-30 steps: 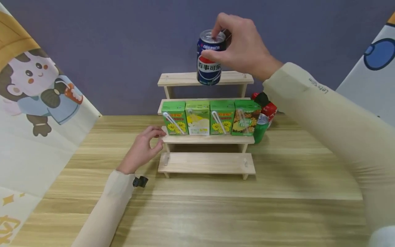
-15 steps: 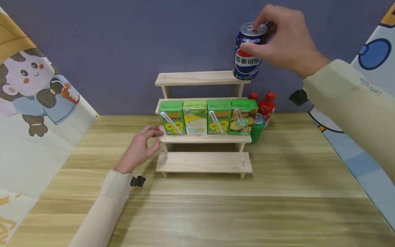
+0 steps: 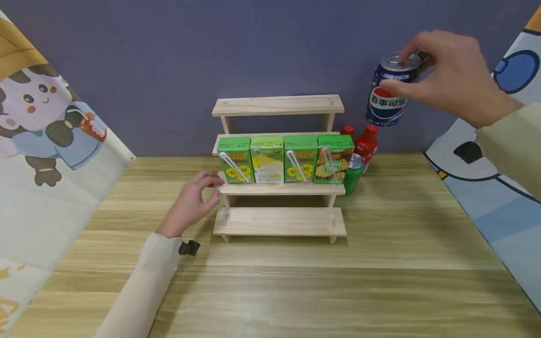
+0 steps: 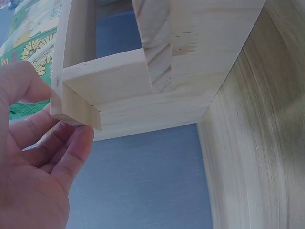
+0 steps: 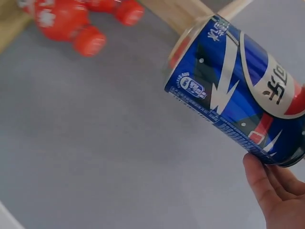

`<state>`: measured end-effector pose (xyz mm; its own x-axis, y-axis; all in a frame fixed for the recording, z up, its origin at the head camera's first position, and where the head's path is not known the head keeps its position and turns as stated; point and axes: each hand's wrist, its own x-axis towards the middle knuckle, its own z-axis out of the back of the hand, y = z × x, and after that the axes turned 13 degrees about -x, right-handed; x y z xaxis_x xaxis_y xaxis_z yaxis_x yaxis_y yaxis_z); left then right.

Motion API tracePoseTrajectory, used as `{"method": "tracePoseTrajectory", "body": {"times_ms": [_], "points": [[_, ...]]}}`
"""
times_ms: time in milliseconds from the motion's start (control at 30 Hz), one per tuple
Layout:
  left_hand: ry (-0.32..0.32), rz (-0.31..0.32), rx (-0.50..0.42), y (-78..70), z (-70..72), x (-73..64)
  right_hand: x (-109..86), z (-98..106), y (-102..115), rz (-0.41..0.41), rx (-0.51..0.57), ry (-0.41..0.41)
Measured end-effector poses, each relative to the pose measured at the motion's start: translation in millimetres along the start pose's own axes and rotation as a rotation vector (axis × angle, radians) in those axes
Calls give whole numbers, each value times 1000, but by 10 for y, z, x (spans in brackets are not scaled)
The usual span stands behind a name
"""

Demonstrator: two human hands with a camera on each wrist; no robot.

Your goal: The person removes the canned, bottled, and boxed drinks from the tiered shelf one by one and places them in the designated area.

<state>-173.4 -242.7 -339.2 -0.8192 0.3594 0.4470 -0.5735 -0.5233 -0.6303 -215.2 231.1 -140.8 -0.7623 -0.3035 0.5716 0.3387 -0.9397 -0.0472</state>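
Note:
High at the right of the head view, my right hand point(image 3: 456, 77) holds a blue cola can point(image 3: 386, 104) by its upper part, in the air beside the top tier. The can point(image 5: 228, 81) is tilted in the right wrist view, with fingertips at one end. My left hand point(image 3: 188, 206) grips the left end of a tier of the wooden step shelf point(image 3: 279, 189). Seen from the left wrist, the thumb lies over the board end point(image 4: 76, 112) and the fingers curl beneath it. Several green juice boxes point(image 3: 267, 162) stand in a row on that tier.
Red-capped bottles point(image 3: 367, 143) and a green can point(image 3: 354, 174) stand close behind the shelf's right side. A grey-blue wall point(image 3: 169, 70) backs the wooden table point(image 3: 270, 291). Printed cartoon panels point(image 3: 46, 117) flank both sides.
My right hand has carried the cola can from above the top tier to the right, past the shelf's end; lately it has come down somewhat. The left hand keeps its place on the shelf.

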Motion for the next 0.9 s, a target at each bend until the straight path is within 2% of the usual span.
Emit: {"method": "tracePoseTrajectory", "body": {"times_ms": [200, 300, 467, 633, 900], "points": [[4, 1, -5, 2, 8, -16, -306, -184, -186, 20, -91, 94], [4, 13, -9, 10, 25, -44, -438, -306, -252, -3, -100, 153], [-1, 25, -1, 17, 60, -78, -651, -542, -335, -63, -38, 231], [1, 29, 5, 25, 64, -84, -852, -834, -341, -59, 28, 264], [-7, 16, 10, 0, 55, -71, -1052, -1234, -318, -87, 147, 230]]}}
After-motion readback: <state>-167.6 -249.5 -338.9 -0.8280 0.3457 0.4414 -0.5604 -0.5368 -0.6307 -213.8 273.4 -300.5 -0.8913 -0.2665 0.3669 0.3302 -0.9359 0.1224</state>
